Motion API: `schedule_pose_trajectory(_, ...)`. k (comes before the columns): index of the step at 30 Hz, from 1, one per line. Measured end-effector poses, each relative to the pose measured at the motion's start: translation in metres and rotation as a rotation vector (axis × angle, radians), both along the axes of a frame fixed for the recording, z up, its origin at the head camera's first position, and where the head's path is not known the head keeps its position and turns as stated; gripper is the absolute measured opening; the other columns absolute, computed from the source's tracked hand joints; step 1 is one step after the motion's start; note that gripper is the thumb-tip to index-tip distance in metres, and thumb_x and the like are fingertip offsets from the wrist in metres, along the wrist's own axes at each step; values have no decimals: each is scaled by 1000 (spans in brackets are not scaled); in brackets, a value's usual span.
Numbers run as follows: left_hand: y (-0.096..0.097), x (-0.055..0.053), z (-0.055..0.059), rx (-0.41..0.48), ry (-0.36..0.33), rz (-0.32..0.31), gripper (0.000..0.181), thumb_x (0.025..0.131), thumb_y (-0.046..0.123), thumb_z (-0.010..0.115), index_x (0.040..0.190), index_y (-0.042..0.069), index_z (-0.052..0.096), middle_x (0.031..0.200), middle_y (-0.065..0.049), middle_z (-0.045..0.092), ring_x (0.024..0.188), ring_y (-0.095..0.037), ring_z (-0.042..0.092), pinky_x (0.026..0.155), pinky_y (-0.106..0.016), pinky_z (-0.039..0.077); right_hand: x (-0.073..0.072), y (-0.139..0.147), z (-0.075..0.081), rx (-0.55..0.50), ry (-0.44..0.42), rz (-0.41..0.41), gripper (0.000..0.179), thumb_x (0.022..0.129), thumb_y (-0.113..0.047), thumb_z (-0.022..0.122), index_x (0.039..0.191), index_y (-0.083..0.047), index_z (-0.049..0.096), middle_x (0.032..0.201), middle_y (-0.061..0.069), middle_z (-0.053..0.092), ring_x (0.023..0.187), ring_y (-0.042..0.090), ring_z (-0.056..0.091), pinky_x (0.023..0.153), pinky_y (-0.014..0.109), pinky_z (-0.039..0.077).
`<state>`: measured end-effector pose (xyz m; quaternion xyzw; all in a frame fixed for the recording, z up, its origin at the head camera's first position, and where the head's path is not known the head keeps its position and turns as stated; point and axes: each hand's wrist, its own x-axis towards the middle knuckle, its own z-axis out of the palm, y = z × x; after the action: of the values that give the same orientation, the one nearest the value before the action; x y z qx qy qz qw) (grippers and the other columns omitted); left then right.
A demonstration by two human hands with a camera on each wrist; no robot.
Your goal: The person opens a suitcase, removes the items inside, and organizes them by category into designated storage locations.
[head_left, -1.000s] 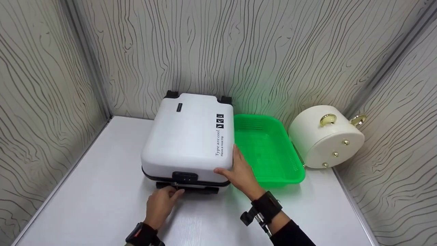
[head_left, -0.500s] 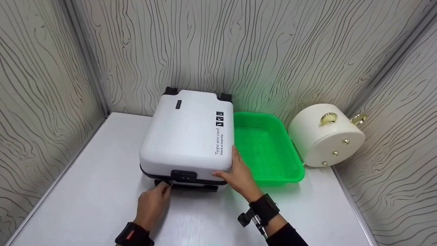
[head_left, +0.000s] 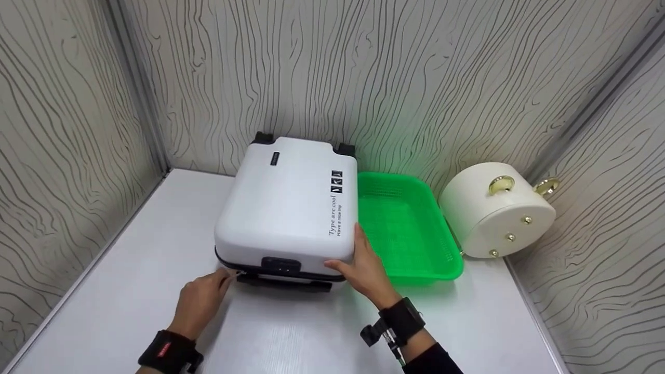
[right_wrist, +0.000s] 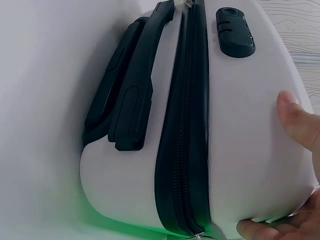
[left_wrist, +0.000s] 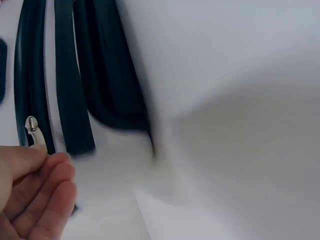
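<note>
A white hard-shell suitcase (head_left: 288, 208) lies on its back on the white table, its handle side toward me. My left hand (head_left: 200, 298) is at its near left corner. In the left wrist view, thumb and forefinger pinch a silver zipper pull (left_wrist: 36, 132) on the black zipper band. My right hand (head_left: 368, 270) holds the near right corner, thumb on the end face and fingers along the side. Between the hands are a black combination lock (right_wrist: 235, 32) and a black carry handle (right_wrist: 137, 90). The zipper teeth (right_wrist: 182, 150) look closed along the right stretch.
Right of the suitcase stands a green plastic basket (head_left: 449, 259), close against it. Beyond that, a round cream case (head_left: 493, 208) with gold handles and studs lies tilted near the right wall. Wood-patterned walls (head_left: 311, 67) enclose the table (head_left: 291, 337) at the back and sides.
My left hand has moved left along the suitcase's near edge, from beside the lock to the left corner, taking the zipper pull along. My right hand stays on its corner.
</note>
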<state>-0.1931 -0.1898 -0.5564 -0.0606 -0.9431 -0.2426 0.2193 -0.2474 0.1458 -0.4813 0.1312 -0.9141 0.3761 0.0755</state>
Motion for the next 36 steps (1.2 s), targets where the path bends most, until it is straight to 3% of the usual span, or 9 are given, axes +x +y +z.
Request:
schedule_pose_trajectory(4, -18, -3, 2, 4, -55, 29, 9, 89, 11, 72, 84, 11, 64, 65, 4, 61, 54, -11, 48, 48, -32, 41, 1, -1, -1, 2, -9, 6, 115, 75, -51, 80, 156, -6, 11, 156, 19, 27, 135, 36, 39, 103, 50, 41)
schedule_pose_trajectory(8, -20, -6, 2, 33, -107, 9, 7, 90, 12, 70, 87, 10, 65, 70, 3, 63, 57, -11, 51, 50, -32, 43, 1, 0, 4, 5, -44, 2, 115, 77, -45, 81, 155, -2, 10, 157, 23, 22, 136, 40, 36, 105, 52, 38)
schedule_pose_trajectory(12, -12, -9, 0, 56, -71, -14, 11, 88, 8, 71, 88, 10, 61, 75, -1, 66, 62, -15, 59, 54, -35, 48, -2, -3, 12, 19, -106, -30, 121, 73, -48, 83, 155, -2, 8, 158, 24, 16, 137, 40, 35, 105, 52, 38)
schedule_pose_trajectory(17, -4, -11, 3, 62, -24, -4, 11, 89, 10, 72, 88, 11, 61, 73, -2, 67, 59, -16, 59, 52, -34, 46, -5, -11, 18, 92, -138, -67, 126, 70, -62, 79, 157, -6, 7, 160, 22, 13, 124, 40, 49, 91, 49, 48)
schedule_pose_trajectory(22, -7, -8, 10, 7, -63, 10, 5, 90, 14, 71, 90, 9, 70, 76, -4, 71, 63, -22, 66, 53, -39, 50, -7, -14, 16, 134, -124, -80, 124, 71, -65, 76, 157, -6, 9, 161, 18, 10, 112, 37, 57, 80, 45, 51)
schedule_pose_trajectory(28, -23, -8, 12, -26, -98, 35, 9, 92, 16, 69, 93, 8, 73, 74, -7, 71, 58, -21, 64, 47, -39, 48, -4, -7, 10, 134, -70, -56, 119, 76, -67, 70, 156, -3, 11, 161, 16, 13, 116, 38, 55, 85, 47, 50)
schedule_pose_trajectory(32, -41, -16, 10, 2, -87, 46, 9, 92, 15, 69, 93, 8, 73, 73, -8, 70, 58, -23, 63, 45, -39, 46, -2, -7, 8, 149, -56, -54, 116, 78, -68, 68, 156, -3, 11, 161, 18, 14, 117, 40, 55, 84, 48, 50)
schedule_pose_trajectory(36, -56, -32, 10, 41, -115, 38, 9, 92, 14, 69, 91, 6, 73, 73, -5, 69, 60, -19, 62, 49, -36, 46, 0, -9, 7, 163, -51, -49, 114, 79, -68, 65, 155, -1, 12, 161, 19, 13, 119, 43, 53, 85, 50, 50)
